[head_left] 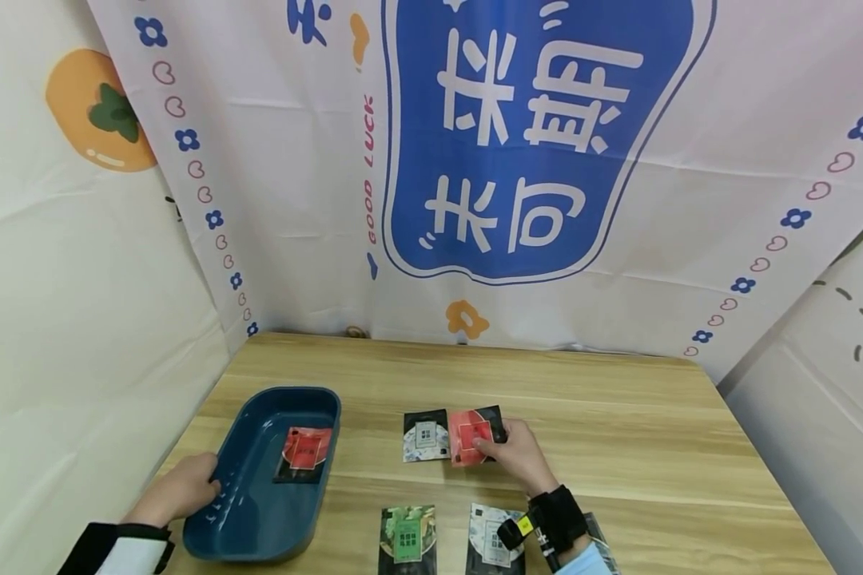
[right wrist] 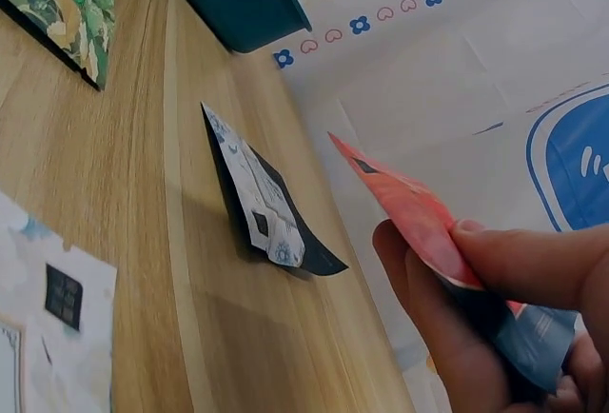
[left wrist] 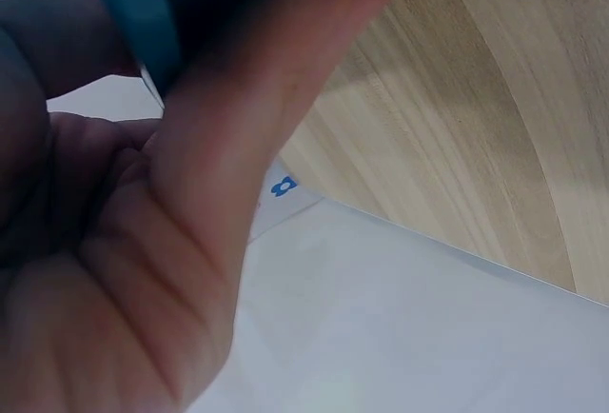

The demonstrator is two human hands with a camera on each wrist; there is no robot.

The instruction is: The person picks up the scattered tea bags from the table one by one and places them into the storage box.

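While the left hand (head_left: 180,487) grips the left side wall of the dark blue tray (head_left: 255,511), the right hand (head_left: 521,455) holds a red-and-black packet (head_left: 467,438); the left digits are closed about the rim, which passes between thumb and fingers in the left wrist view; the right thumb lies on the printed face of the packet, with the fingers behind it, in a pinch at the right edge. The held packet is raised above the wooden table (head_left: 618,431), to the right of the tray; in the right wrist view it is tilted and apart from the table surface.

Contents of the tray: one second red packet (head_left: 306,455), lying on the floor at the right side, towards the far end.

On the table, a far white-and-black packet (head_left: 426,435) lies just left of the held packet, its edges slightly lifted; nearer, a green packet (head_left: 407,539) lies on the left and a near white-and-black packet (head_left: 489,529) on the right; a further packet (head_left: 596,530) is mostly hidden by the right forearm, which wears a black wrist strap (head_left: 562,515). Behind the far table edge hangs a white cloth (head_left: 316,200) with a blue printed panel (head_left: 503,160).
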